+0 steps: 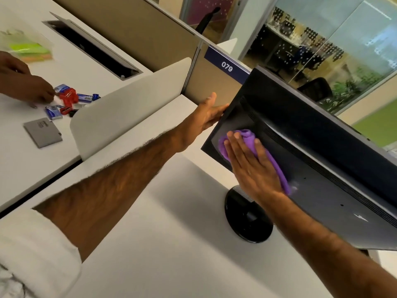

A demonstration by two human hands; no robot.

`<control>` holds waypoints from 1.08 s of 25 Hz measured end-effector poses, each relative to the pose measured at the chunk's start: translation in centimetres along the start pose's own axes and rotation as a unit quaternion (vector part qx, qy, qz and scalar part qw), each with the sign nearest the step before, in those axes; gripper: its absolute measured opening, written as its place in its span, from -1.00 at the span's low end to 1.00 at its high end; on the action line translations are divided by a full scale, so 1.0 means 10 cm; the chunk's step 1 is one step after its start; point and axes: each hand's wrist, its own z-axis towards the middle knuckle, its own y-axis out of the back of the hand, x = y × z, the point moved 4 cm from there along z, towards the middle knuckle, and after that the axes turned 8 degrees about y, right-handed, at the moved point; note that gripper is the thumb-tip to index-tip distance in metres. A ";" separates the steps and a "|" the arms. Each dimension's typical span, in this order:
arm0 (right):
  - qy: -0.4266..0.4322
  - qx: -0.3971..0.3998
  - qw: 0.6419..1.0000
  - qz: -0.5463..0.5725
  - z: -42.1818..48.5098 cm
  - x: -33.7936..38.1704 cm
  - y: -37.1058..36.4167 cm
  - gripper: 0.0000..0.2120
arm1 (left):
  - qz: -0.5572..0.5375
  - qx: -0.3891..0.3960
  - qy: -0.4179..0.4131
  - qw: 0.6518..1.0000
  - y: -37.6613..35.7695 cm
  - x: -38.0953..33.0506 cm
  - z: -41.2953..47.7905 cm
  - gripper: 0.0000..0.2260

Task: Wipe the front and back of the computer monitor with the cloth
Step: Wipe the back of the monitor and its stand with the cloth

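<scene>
The monitor [300, 151] — matte black plastic, ribbed with vents — is seen from its back on a round glossy base [247, 220]. Its left edge is gripped by the left hand [209, 114]. The soft, crumpled purple cloth [249, 138] is pressed flat against the monitor's back by the right hand [251, 166], fingers spread.
</scene>
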 end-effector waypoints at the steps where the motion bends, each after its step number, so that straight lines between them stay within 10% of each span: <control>1: 0.026 0.008 1.000 -0.016 0.07 0.10 -0.01 -0.31 | -0.003 0.006 -0.004 1.000 0.00 0.01 0.00 -0.40; 7: 0.180 0.049 0.980 -0.066 -0.13 0.35 -0.18 -0.31 | -0.002 0.023 -0.022 0.999 -0.05 0.05 -0.02 -0.38; 20: -0.137 -0.065 0.983 0.100 0.06 -0.60 0.32 -0.18 | 0.027 0.000 -0.012 1.000 -0.07 0.02 -0.01 -0.39; 27: -0.025 -0.007 0.993 -0.118 0.25 -0.15 0.09 -0.33 | -0.003 0.014 0.000 1.000 -0.01 0.02 0.01 -0.37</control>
